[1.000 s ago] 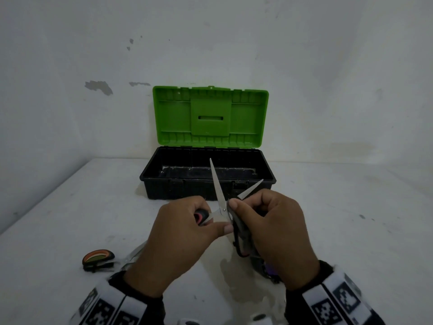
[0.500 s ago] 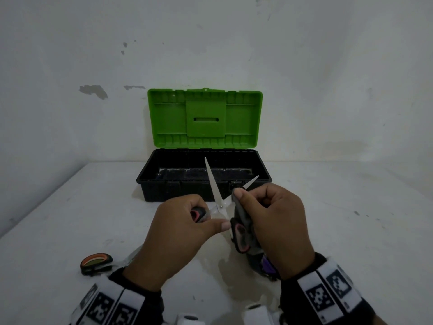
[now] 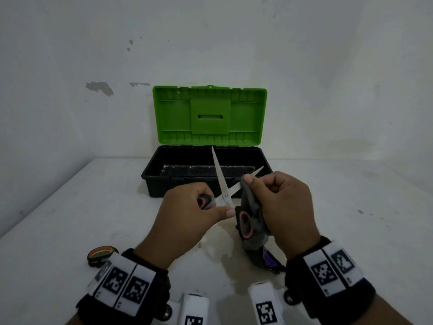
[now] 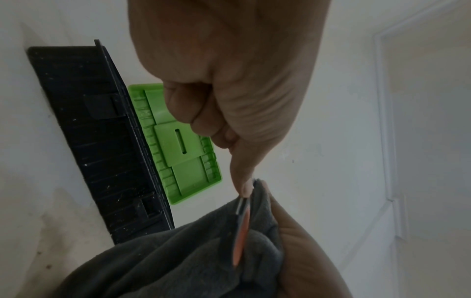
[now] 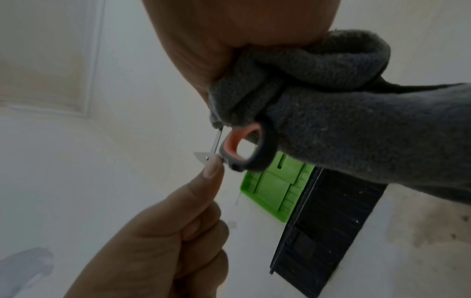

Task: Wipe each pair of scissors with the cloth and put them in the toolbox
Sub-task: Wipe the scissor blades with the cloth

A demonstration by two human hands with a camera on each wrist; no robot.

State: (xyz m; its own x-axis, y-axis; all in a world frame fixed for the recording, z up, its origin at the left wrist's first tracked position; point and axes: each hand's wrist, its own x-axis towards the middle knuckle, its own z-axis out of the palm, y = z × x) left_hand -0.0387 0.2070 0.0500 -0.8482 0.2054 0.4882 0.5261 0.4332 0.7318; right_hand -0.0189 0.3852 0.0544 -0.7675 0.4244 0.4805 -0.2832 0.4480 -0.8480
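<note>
Left hand (image 3: pixel 187 215) grips open scissors (image 3: pixel 225 195); right hand (image 3: pixel 284 207) clutches cloth (image 3: pixel 254 211) on blade; toolbox (image 3: pixel 164 186) open.

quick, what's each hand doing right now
Left hand: grips the open scissors by one handle.
Right hand: grips the grey cloth, pinched round one blade.

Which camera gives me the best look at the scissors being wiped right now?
The head view: the scissors show both open blades, the pivot and a handle loop, between the left hand and the right hand with the cloth. The right wrist view shows one loop and the pivot. The left wrist view shows only a thin edge.
</note>
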